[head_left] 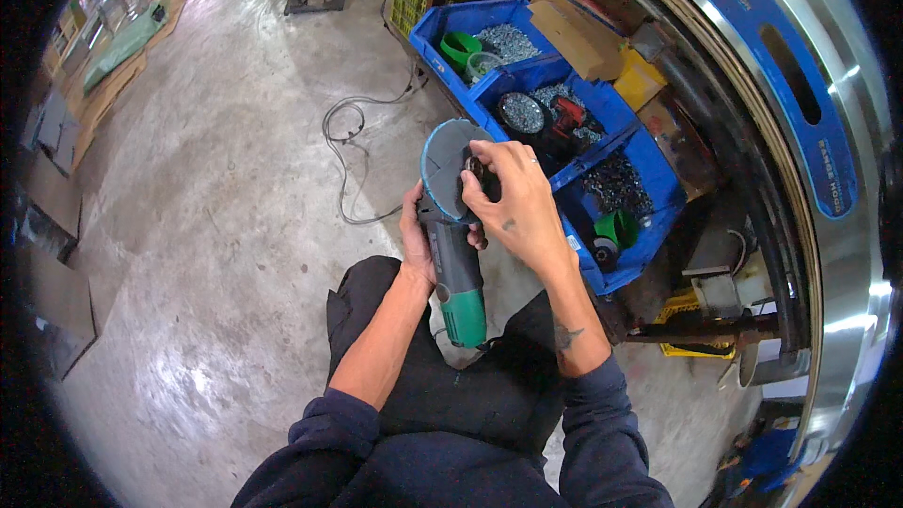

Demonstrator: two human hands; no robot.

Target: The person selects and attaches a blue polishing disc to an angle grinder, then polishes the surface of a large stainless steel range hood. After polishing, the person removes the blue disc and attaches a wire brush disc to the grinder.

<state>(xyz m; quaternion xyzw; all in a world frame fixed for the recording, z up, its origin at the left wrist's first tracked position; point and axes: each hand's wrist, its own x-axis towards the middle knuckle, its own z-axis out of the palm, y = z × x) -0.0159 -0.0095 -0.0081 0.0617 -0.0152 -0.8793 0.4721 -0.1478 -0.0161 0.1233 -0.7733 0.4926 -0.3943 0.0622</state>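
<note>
Holding the tool: the left hand [413,233] grasps the front of the angle grinder [457,259], its fingertips showing on the far side.
Right hand [517,199]: thumb and fingers pinch a small dark fitting [474,169] at the disc's centre; whether it is tight, I cannot tell from here.
Grinder's place: upheld above the lap, between the knees of the dark trousers [451,384], green rear end nearest the body.
Disc [444,162]: dark grey, blue-edged, broad face toward the wearer.
Upper blue bin [499,11]: pale metal screws [509,43] beside a green cup [458,45].
Middle blue bin [611,108]: a round dish of screws [520,113] and a red-and-black power drill [569,117].
Lower blue bin [664,177]: dark screws [616,184] and a second green cup [618,226].
Cable [331,122]: loosely looped on the concrete floor [207,235], left of the bins.
Far crate [414,2]: yellow-green, slatted, just beyond the upper bin.
</note>
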